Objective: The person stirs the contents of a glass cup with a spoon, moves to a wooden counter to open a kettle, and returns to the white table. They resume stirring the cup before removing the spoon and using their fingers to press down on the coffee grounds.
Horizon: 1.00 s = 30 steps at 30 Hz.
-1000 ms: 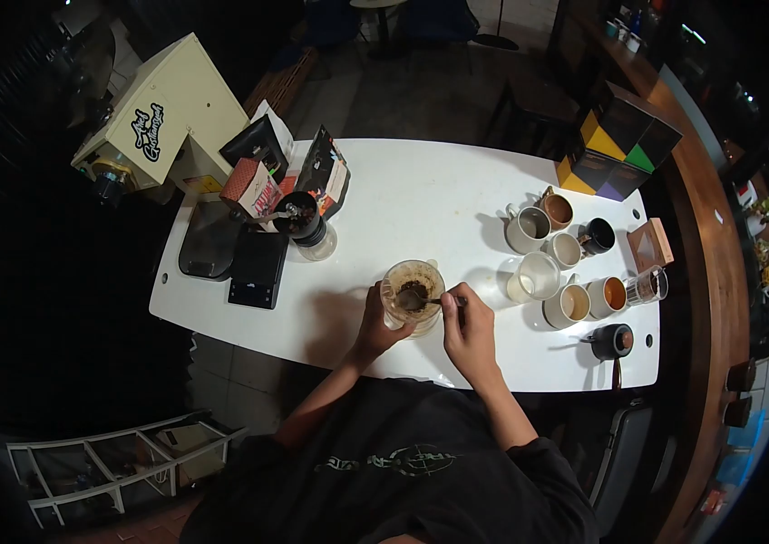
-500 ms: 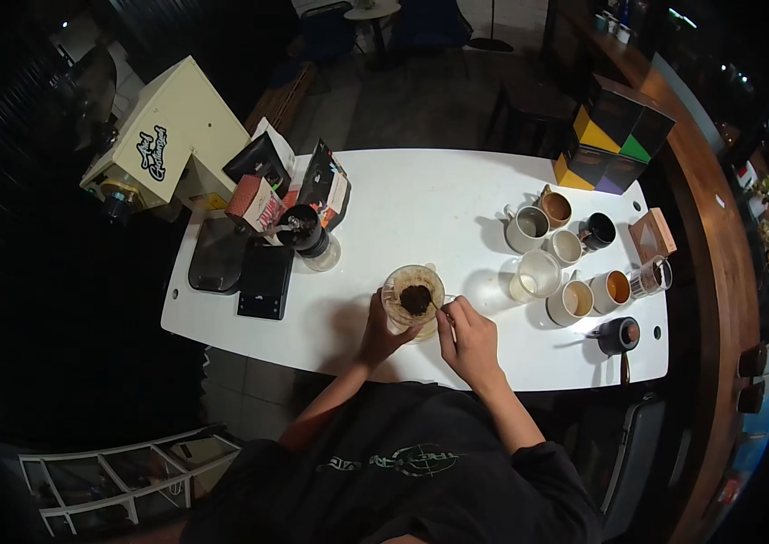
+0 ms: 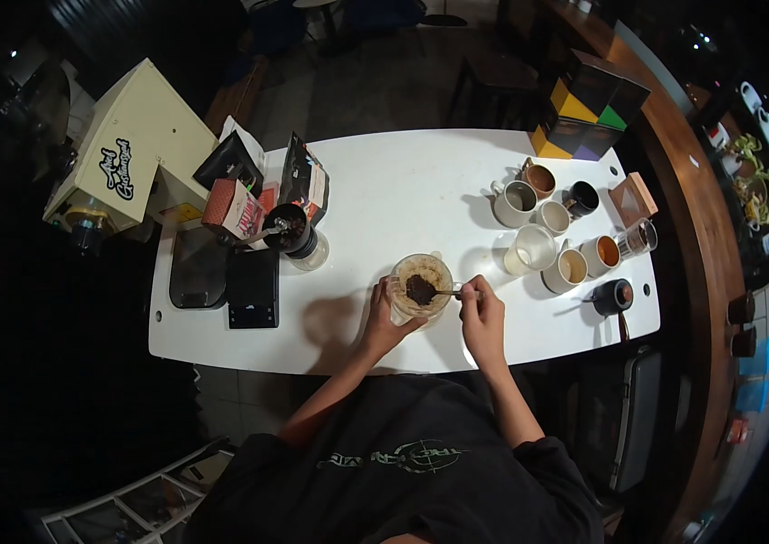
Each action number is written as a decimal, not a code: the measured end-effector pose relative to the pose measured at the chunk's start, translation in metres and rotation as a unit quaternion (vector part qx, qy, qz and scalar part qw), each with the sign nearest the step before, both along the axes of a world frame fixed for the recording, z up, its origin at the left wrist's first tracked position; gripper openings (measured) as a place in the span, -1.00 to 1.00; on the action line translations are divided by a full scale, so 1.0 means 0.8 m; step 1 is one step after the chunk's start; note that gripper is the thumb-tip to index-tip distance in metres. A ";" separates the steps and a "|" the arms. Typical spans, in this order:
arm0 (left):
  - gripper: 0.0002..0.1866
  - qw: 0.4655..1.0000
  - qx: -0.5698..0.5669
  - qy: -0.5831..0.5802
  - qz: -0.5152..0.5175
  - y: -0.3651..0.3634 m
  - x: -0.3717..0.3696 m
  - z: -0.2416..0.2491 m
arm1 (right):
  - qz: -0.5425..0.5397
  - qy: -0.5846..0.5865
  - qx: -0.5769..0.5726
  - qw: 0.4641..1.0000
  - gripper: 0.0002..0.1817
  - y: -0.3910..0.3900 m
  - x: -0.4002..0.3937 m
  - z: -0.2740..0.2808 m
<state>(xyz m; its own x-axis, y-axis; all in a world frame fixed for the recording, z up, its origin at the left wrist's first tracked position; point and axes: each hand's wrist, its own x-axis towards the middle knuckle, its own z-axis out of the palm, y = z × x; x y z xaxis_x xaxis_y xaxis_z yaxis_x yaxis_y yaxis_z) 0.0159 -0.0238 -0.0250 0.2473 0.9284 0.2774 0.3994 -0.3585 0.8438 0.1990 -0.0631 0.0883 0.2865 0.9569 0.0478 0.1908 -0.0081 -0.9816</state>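
Observation:
A clear coffee dripper (image 3: 396,292) stands near the front edge of the table, with a stained paper filter (image 3: 423,264) inside it. Dark coffee grounds (image 3: 419,289) lie in the filter. My left hand (image 3: 385,324) is wrapped round the dripper's left side and front. Pinched in my right hand (image 3: 483,319) is the handle of a spoon (image 3: 446,292), which reaches in from the right so that its tip is among the grounds. What the dripper rests on is mostly hidden.
On the left are a cream grinder (image 3: 144,150), coffee bags (image 3: 303,181), a hand grinder (image 3: 310,249) and a black scale (image 3: 254,288). To the right stand a clear pitcher (image 3: 530,249), several mugs (image 3: 565,270), a dark long-handled pot (image 3: 612,297) and boxes (image 3: 588,109).
The view has shifted a little. My right hand has moved back and right from the dripper's rim, and more of the spoon shows. My left hand keeps its hold.

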 end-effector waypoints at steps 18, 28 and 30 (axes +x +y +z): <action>-0.12 0.996 0.004 0.043 -0.078 0.015 -0.014 0.006 | -0.035 0.261 -0.072 0.962 -0.71 -0.015 -0.008 -0.002; -0.13 0.999 0.028 0.008 0.022 0.000 0.001 -0.011 | 0.101 0.256 -0.070 0.959 -0.71 0.023 0.056 0.017; -0.12 1.000 0.003 -0.012 0.028 0.004 0.004 -0.007 | 0.135 0.223 -0.055 0.964 -0.70 0.026 0.062 0.020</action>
<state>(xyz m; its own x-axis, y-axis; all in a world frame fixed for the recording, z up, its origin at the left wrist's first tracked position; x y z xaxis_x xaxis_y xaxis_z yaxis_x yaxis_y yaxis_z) 0.0191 -0.0203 -0.0309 0.1881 0.9391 0.2876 0.3982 -0.3407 0.8517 0.2487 -0.0422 0.1046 -0.0052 0.9916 -0.1293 -0.2401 -0.1267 -0.9624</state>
